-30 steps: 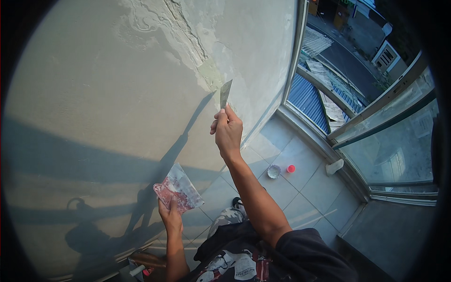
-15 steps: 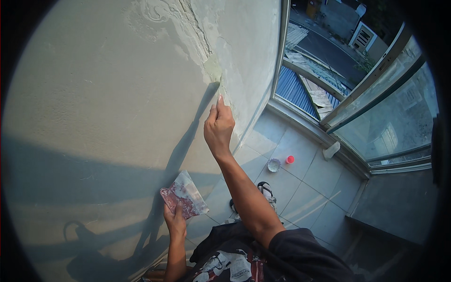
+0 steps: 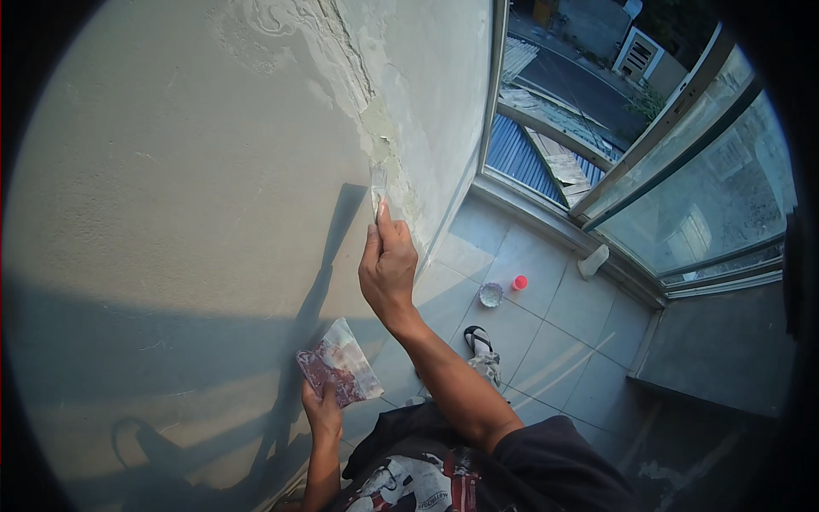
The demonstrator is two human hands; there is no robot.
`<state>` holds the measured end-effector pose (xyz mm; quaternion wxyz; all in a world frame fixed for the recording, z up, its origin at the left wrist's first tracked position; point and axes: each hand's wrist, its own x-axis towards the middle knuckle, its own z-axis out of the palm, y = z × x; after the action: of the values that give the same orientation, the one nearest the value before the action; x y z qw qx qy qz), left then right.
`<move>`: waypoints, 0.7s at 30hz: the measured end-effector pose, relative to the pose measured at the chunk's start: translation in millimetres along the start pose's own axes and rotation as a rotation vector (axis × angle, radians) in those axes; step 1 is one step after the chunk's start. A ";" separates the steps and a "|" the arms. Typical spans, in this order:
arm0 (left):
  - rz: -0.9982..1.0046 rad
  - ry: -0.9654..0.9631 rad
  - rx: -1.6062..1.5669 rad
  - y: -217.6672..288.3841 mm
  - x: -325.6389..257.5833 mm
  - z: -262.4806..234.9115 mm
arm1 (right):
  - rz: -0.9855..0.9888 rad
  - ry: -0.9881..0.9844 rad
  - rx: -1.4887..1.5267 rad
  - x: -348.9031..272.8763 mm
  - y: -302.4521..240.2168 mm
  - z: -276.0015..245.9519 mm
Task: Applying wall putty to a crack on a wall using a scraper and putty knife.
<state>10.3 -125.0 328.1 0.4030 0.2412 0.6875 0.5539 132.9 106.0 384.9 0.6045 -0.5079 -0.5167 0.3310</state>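
Note:
My right hand [image 3: 390,275] is closed around a putty knife [image 3: 378,179], its narrow blade pointing up along the wall. Just above the blade runs a band of pale wet putty [image 3: 380,136], rough and raised, continuing into a long crack [image 3: 351,53] higher up. Whether the blade touches the wall I cannot tell. Lower down, my left hand [image 3: 322,413] grips a flat, flared putty spreader [image 3: 343,365], dark red toward one edge and smeared whitish; the thumb lies across its face.
The grey plastered wall [image 3: 171,213] fills the left side. On the tiled floor stand a small bowl [image 3: 490,295] with whitish contents and a pink-red cup [image 3: 519,282]. A pale lump [image 3: 593,262] lies by the window frame [image 3: 546,194]. My sandalled foot [image 3: 479,340] is below.
My right hand has drawn the putty knife down and slightly left, leaving more of the putty band in sight. My left hand with the spreader has shifted slightly.

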 end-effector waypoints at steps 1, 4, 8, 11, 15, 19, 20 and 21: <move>0.001 -0.016 0.008 -2.4 -1.9 -2.9 | 0.021 0.018 -0.027 9.5 -1.3 -5.0; 0.021 -0.038 -0.029 0.7 -5.3 11.2 | 0.025 0.073 0.000 47.8 24.2 -8.8; 0.003 -0.030 -0.048 12.0 -11.9 24.7 | -0.073 0.081 -0.107 58.1 34.6 2.2; 0.005 -0.022 -0.030 13.3 -15.0 27.4 | -0.110 0.098 -0.037 43.6 36.0 13.0; -0.003 -0.024 -0.012 10.7 -16.0 26.4 | -0.083 0.022 0.074 8.9 38.7 11.9; -0.007 0.004 0.001 18.7 -20.0 32.1 | -0.069 0.023 0.042 3.1 41.1 -4.6; -0.004 0.005 0.004 18.0 -21.2 32.4 | -0.084 0.045 0.058 13.2 42.1 -7.8; -0.002 0.009 -0.003 15.5 -20.9 30.9 | -0.123 0.060 0.046 25.2 44.6 -10.0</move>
<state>45.6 -119.6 347.0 0.4009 0.2376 0.6886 0.5555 154.3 138.4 350.0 0.6503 -0.4711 -0.5208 0.2897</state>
